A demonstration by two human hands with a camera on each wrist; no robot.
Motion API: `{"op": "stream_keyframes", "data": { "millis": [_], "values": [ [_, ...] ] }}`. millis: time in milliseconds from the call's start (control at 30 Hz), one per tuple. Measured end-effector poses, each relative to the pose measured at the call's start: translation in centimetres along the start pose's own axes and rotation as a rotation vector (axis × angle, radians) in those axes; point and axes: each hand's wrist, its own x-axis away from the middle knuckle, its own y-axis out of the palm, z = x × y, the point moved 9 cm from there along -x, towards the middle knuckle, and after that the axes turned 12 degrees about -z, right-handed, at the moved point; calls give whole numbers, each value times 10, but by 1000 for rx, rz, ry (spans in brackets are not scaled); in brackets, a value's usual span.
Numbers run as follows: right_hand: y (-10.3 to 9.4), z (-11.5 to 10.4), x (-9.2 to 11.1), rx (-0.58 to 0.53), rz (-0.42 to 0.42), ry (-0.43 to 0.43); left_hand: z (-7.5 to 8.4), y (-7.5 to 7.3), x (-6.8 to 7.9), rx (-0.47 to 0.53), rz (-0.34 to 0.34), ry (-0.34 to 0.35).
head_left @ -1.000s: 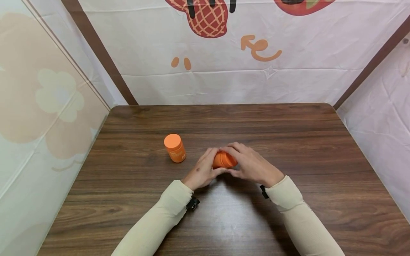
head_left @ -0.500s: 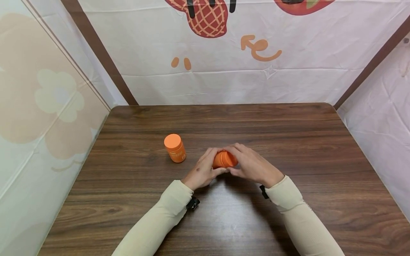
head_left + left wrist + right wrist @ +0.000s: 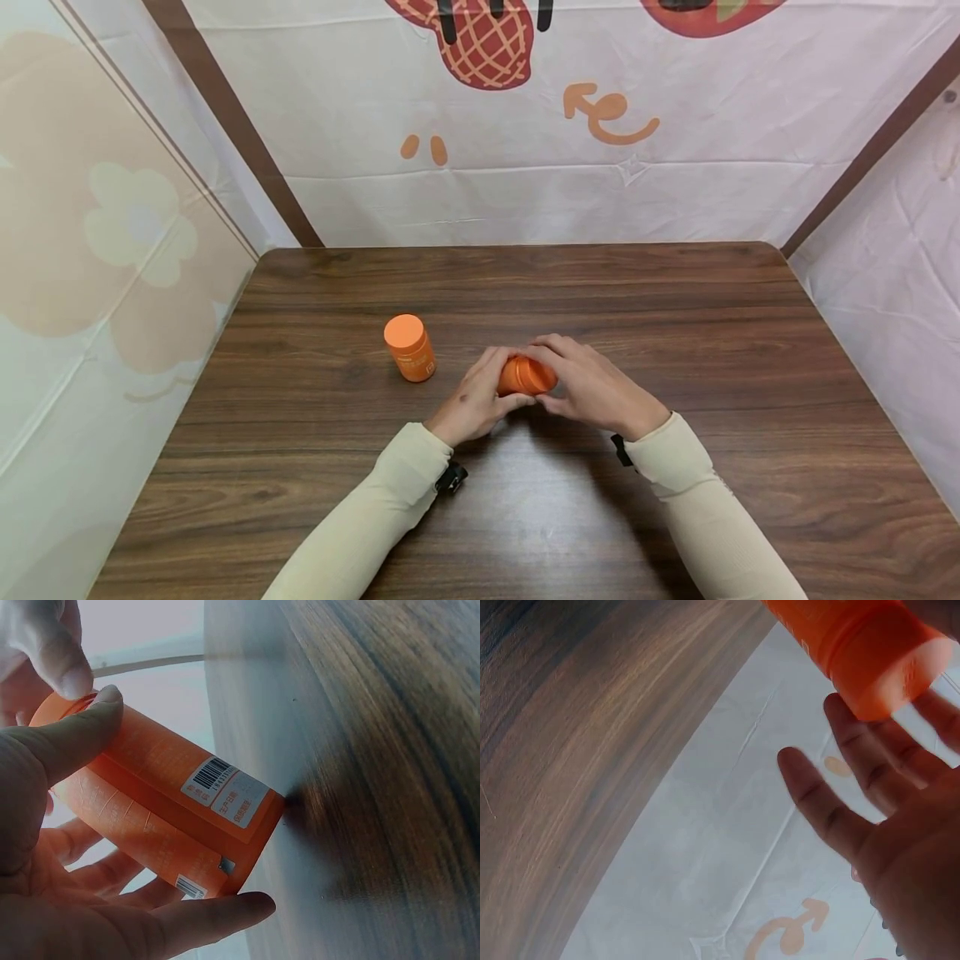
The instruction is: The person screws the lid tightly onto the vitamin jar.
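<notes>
Both hands hold an orange supplement bottle (image 3: pixel 511 379), tilted low over the table, its lid end towards the right. My left hand (image 3: pixel 468 404) grips the bottle's body; in the left wrist view the thumb lies along the label and the fingers pass beneath. My right hand (image 3: pixel 596 385) has its thumb and fingers at the orange lid (image 3: pixel 889 671), which sits on the bottle. Two fingers of that hand touch the lid's edge in the right wrist view, while one stands apart. Whether the bottle's base corner touches the table cannot be told.
A second orange bottle (image 3: pixel 412 350) stands upright with its lid on, left of the hands. The brown wooden table (image 3: pixel 675 308) meets a printed white cloth (image 3: pixel 540 200) at the back and cloth walls at both sides.
The right hand's fingers shift slightly round the lid, and its wrist moves a little to the right. The left hand, the held bottle's position and the standing bottle stay the same.
</notes>
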Motion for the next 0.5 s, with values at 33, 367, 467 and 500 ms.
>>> {"op": "stream_keyframes", "data": {
  "millis": [33, 367, 467, 500],
  "values": [
    [0, -1, 0, -5, -4, -14, 0, 0, 0, -1, 2, 2],
    [-1, 0, 0, -31, 25, 1, 0, 0, 1, -1, 14, 18],
    [-1, 2, 1, -42, 25, 43, 1, 0, 0, -3, 17, 33],
    [-1, 3, 1, -44, 23, 61, 1, 0, 0, -2, 17, 35]
  ]
}}
